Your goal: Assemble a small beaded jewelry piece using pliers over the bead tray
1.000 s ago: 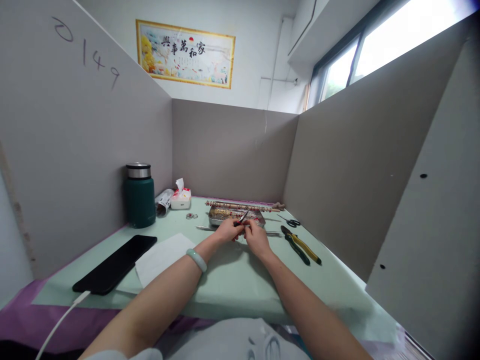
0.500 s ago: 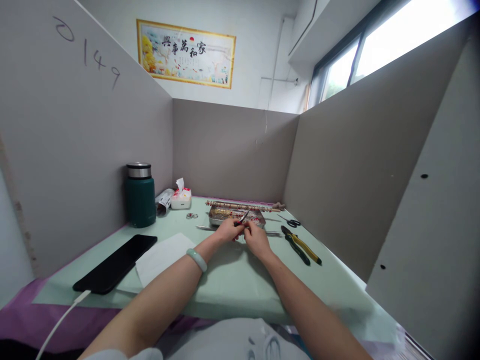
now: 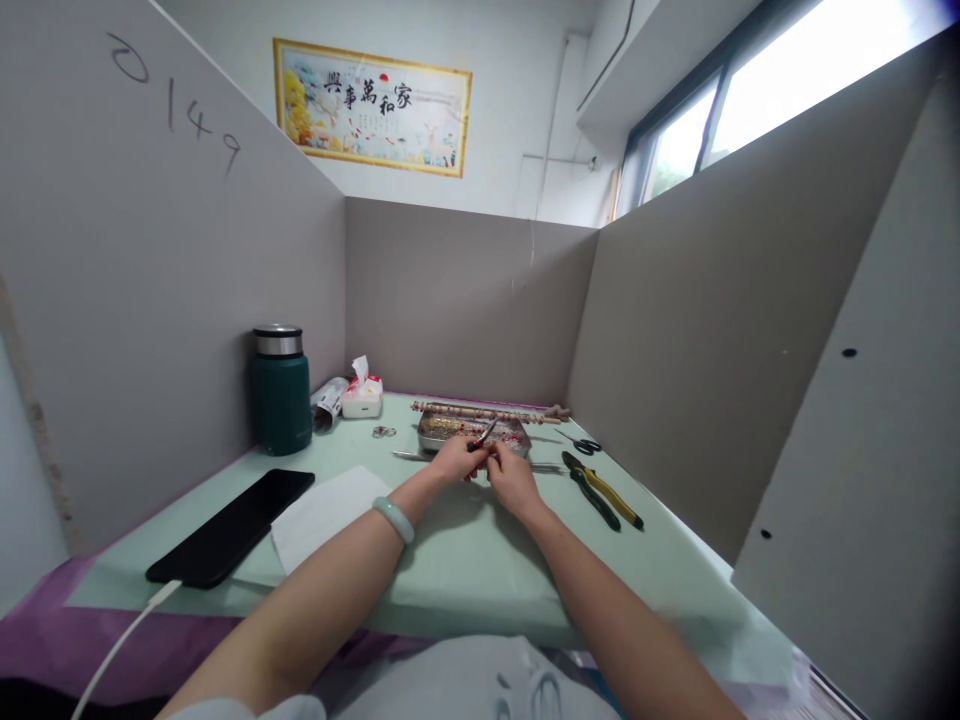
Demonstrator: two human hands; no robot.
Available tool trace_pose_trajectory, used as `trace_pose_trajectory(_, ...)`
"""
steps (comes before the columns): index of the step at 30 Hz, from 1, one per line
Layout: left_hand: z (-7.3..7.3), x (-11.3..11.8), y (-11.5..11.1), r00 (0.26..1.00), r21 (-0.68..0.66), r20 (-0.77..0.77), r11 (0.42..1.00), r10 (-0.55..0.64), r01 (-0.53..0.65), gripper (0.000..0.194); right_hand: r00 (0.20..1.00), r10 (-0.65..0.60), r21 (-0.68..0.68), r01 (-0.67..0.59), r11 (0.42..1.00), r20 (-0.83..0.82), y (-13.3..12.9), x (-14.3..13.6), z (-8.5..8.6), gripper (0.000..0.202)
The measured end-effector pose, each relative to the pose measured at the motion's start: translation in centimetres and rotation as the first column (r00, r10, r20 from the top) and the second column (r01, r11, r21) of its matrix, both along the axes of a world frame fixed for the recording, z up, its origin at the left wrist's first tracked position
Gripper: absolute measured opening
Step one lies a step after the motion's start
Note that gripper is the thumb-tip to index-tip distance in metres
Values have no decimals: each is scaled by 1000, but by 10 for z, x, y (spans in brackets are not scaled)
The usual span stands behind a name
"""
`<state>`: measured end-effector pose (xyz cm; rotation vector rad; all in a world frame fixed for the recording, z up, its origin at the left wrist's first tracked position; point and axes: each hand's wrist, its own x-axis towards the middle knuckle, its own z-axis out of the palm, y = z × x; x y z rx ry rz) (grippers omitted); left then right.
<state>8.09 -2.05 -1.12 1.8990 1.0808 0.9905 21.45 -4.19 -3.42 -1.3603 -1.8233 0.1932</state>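
My left hand, with a pale green bangle on its wrist, is closed around a small tool that has a pointed metal end and a dark, reddish handle; its exact kind is unclear. The tool points up and to the right. Close against it, my right hand has its fingers pinched together, and what they hold is too small to make out. Just beyond both hands lies a metal tray of small red and gold beads. A bead-wrapped stick rests along its far side.
Yellow-and-green pliers and black scissors lie at right. Thin metal rods lie before the tray. At left are a phone, white paper, small rings, a green bottle and tissues. Partitions enclose the table.
My right hand's fingers have shifted very slightly beside the tool. Everything else looks the same.
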Motion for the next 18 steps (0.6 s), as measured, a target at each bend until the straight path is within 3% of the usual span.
trace_pose_trajectory(12, 0, 1, 4, 993, 16, 68, 995, 99, -101, 10, 1000, -15, 32, 14, 999, 12, -1, 1, 2, 23)
trace_pose_trajectory(18, -1, 0, 4, 993, 55, 24, 991, 118, -119, 11, 998, -46, 44, 45, 998, 36, -2, 0, 3, 26)
